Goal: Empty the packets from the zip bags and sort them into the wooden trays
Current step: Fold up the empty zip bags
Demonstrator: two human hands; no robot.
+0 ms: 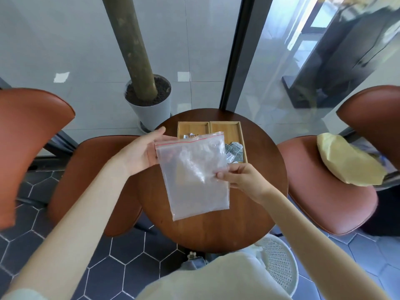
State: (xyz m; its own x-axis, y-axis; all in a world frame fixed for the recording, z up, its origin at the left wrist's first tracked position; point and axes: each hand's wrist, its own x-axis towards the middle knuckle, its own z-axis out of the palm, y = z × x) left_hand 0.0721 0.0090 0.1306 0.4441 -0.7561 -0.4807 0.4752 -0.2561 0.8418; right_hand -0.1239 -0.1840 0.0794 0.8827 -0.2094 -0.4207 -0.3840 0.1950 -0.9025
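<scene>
A clear zip bag (pixel 192 176) with a red seal strip hangs above the round wooden table (pixel 216 226); it looks empty. My left hand (pixel 142 152) touches its upper left corner near the seal, fingers spread. My right hand (pixel 242 176) pinches its right edge. Behind the bag lie two wooden trays side by side: the left tray (pixel 192 127) holds a few small packets (pixel 190 135), mostly hidden by the bag, and the right tray (pixel 227 128) holds several small grey packets (pixel 234 151).
Brown padded chairs (pixel 32 135) stand left and right of the table; the right chair (pixel 324 191) carries a yellowish paper bag (pixel 346 161). A potted trunk in a white pot (pixel 149 105) stands behind. A white mesh basket (pixel 279 263) sits near my lap.
</scene>
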